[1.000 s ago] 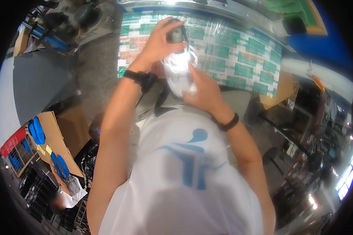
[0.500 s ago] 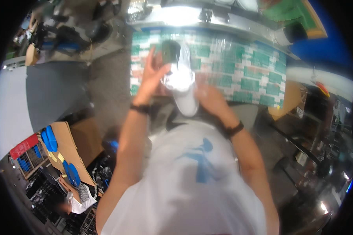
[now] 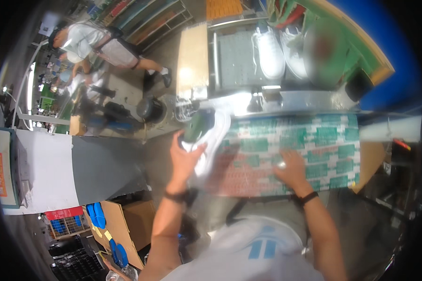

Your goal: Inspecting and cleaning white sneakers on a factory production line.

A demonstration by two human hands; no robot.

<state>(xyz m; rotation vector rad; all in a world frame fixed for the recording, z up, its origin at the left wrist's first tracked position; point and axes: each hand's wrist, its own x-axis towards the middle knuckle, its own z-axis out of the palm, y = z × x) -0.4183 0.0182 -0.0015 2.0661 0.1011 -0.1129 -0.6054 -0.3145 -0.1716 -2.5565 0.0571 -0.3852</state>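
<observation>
A white shoe (image 3: pixel 215 136), tilted with its length running from upper right to lower left, is in my left hand (image 3: pixel 184 159). The fingers and thumb grip its left side, close to a dark green part (image 3: pixel 199 126) that may be inside the shoe. Over the table's green, white and red patterned cover (image 3: pixel 330 154) is my right hand (image 3: pixel 293 171), apart from the shoe. Its fingers look bent and are blurred. A small pale spot shows at them, and I cannot make out what it is.
Beyond the table, a pair of white shoes (image 3: pixel 271 54) lies on a grey tray (image 3: pixel 234 61) beside a wood-edged green panel (image 3: pixel 356 35). A grey and white surface (image 3: pixel 103 166) is at left, with cardboard (image 3: pixel 138 218) and blue pieces (image 3: pixel 96 214) below. Another person (image 3: pixel 98 44) bends at far left.
My view has swung upward, bringing the tray and the other person into sight. My right hand has moved away from the shoe to the right. The shoe has tilted in my left hand.
</observation>
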